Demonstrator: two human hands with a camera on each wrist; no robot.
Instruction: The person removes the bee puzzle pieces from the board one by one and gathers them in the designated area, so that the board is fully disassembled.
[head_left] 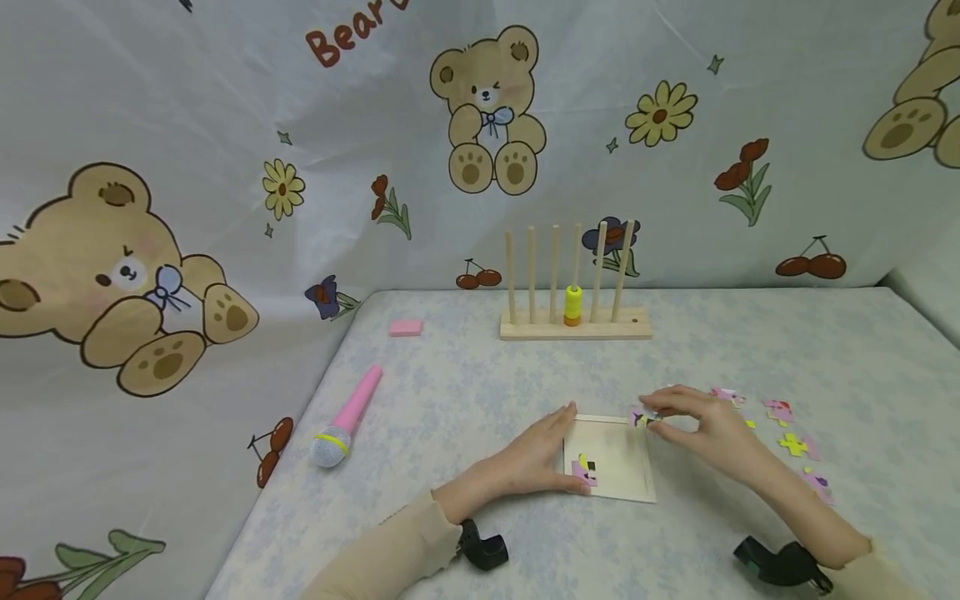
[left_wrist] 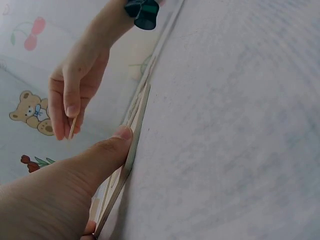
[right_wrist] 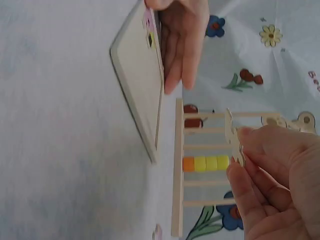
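Note:
My left hand [head_left: 536,454] holds the left side of a shallow wooden puzzle tray [head_left: 618,458], thumb at the near edge and fingers along the far left corner. One pink puzzle piece [head_left: 584,472] with yellow and black marks lies inside, at the near left corner. Above the tray's far right corner, my right hand [head_left: 708,425] pinches another puzzle piece [right_wrist: 233,137] between thumb and fingertips. That piece shows its pale wooden edge and back in the right wrist view; its pink printed face shows in the head view.
Several loose puzzle pieces [head_left: 793,444] lie to the right. A wooden peg stand [head_left: 517,332] with yellow and orange beads [head_left: 573,304] on one peg is at the back. On the left lie a pink toy microphone [head_left: 358,402] and a pink block [head_left: 406,328].

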